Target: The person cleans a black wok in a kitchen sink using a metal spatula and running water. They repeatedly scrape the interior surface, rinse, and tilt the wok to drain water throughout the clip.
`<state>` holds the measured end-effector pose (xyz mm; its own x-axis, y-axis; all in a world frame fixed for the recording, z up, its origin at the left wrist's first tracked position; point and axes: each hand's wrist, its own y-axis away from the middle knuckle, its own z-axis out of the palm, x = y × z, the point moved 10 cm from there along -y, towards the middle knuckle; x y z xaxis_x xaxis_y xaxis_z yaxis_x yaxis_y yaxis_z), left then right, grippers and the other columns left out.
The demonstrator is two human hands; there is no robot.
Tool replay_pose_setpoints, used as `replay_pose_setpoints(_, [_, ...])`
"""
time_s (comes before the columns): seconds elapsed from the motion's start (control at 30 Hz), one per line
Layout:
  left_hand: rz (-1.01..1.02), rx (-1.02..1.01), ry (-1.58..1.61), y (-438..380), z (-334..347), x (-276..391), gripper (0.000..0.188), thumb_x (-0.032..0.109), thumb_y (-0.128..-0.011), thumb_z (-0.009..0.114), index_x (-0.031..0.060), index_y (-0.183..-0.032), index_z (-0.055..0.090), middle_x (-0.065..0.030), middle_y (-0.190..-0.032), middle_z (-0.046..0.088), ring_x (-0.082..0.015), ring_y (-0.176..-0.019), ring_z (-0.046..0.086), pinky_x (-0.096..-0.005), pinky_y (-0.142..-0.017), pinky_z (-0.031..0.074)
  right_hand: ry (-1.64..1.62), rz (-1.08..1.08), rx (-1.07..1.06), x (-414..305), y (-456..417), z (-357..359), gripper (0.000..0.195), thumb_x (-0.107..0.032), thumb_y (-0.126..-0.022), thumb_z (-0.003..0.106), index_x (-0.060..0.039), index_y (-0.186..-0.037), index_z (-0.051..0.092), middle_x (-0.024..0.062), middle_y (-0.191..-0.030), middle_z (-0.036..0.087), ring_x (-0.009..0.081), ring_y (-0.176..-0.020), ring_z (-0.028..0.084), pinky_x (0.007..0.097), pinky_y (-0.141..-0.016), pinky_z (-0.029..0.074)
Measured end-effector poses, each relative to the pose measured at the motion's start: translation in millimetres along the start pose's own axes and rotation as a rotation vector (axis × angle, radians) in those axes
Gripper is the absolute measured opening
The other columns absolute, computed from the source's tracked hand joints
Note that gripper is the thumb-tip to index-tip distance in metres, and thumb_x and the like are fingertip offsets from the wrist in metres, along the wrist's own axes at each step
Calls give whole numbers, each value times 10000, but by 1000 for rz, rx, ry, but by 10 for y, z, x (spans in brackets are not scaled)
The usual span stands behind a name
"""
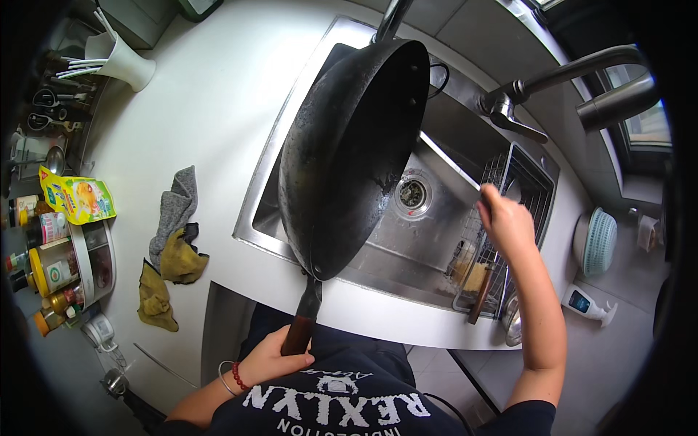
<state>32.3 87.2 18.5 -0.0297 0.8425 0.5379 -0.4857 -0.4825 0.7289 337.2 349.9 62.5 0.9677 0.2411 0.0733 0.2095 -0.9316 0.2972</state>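
A dark metal wok (349,158) is tilted on its side over the stainless steel sink (381,267), its inside facing right. My left hand (272,354) is closed around the wok's wooden handle, near the counter's front edge. Over the sink's right part, my right hand (504,218) grips one end of a thin pale stick-like tool (450,162). The tool slants up and left, and its far end is hidden by the wok. Below them is the sink's drain strainer (413,193), with bits of dark debris in it.
A wire rack (491,256) with a sponge (471,275) hangs at the sink's right. Behind stands a faucet (507,103). Cloths (177,218) lie on the left counter, near jars and a yellow pouch (82,199). A colander (600,240) and spray bottle (586,302) are right.
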Motion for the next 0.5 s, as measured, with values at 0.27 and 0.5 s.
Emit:
replay_pose_setpoints(0.27, [-1, 12, 36, 5, 10, 39, 220, 113, -832, 693, 60, -953, 517, 11, -818, 552, -55, -718, 525, -212, -653, 430, -79, 25, -32, 26, 58, 108, 195, -283, -895, 565, -131, -1012, 529, 155, -707, 651, 369, -675, 644, 472, -612, 514])
replay_pose_setpoints(0.5, [-8, -9, 12, 4, -4, 17, 229, 95, -842, 675, 54, -1000, 514, -9, -845, 576, -67, -762, 544, -220, -676, 439, -112, -12, -217, -148, 194, 194, 205, -288, -897, 565, -106, -988, 537, 165, -739, 656, 374, -724, 645, 470, -651, 514])
